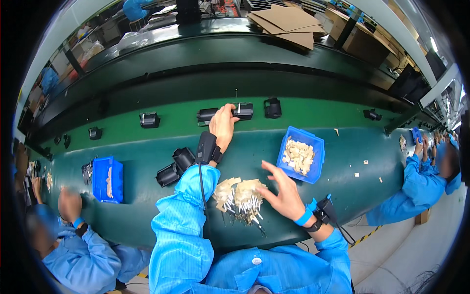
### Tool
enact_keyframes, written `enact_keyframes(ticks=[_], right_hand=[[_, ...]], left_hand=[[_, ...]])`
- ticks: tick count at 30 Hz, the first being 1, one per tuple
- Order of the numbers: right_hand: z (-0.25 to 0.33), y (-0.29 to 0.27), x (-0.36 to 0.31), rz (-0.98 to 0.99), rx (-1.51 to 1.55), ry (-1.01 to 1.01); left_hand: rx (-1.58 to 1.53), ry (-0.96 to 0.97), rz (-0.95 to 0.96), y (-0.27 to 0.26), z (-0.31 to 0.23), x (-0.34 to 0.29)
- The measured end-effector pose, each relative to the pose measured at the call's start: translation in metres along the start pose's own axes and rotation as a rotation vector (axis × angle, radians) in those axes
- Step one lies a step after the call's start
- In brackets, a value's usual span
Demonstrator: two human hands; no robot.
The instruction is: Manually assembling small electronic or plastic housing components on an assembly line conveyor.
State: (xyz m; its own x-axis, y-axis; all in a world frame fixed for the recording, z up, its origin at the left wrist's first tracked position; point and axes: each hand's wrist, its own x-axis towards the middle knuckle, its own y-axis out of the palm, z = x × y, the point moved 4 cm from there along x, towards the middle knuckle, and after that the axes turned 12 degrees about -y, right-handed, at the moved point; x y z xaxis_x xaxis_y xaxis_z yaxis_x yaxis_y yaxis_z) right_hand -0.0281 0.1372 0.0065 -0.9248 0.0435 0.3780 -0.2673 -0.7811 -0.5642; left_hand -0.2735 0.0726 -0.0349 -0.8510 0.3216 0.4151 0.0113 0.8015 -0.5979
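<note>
My left hand [223,128] reaches forward to the green belt, its fingers closed on the near end of a black plastic housing [244,111]. Another black housing [207,116] lies against the left side of that hand, partly covered by it. Fingers spread, my right hand [284,196] hovers at the right edge of a pile of small parts with beige tape tabs and white stems [242,198]; nothing shows in its grasp. Beyond the right hand stands a blue bin [317,160] holding beige tabs. Two black housings [175,166] rest left of my left forearm.
More black housings [149,120] [272,108] sit along the green belt [313,115]. A second blue bin [116,188] is at left. Co-workers in blue sit at left [88,259] and right [416,171]. Cardboard sheets [286,22] lie on the shelf behind.
</note>
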Motion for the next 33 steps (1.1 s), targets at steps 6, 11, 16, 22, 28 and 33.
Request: enact_keyframes(ticks=[6, 11, 16, 22, 28, 33], right_hand=[[0.000, -0.020, -0.009, -0.056, 0.033, 0.025], [-0.011, -0.073, -0.007, -0.323, -0.375, 0.031], [-0.026, -0.072, 0.010, -0.145, -0.601, -0.121], [0.000, -0.006, -0.010, 0.122, -0.238, -0.190], [-0.002, 0.029, 0.004, 0.167, -0.243, -0.169], [-0.010, 0.035, 0.003, 0.213, -0.171, -0.130]], left_hand=[[-0.012, -0.030, 0.064, 0.004, -0.003, 0.003], [0.514, 0.079, 0.001, -0.028, -0.015, 0.004], [0.576, 0.019, 0.131, -0.027, 0.017, 0.005], [0.402, 0.319, 0.103, -0.062, -0.049, -0.045], [0.336, 0.370, 0.141, -0.086, -0.047, -0.133], [0.162, 0.239, 0.085, -0.111, -0.057, -0.156]])
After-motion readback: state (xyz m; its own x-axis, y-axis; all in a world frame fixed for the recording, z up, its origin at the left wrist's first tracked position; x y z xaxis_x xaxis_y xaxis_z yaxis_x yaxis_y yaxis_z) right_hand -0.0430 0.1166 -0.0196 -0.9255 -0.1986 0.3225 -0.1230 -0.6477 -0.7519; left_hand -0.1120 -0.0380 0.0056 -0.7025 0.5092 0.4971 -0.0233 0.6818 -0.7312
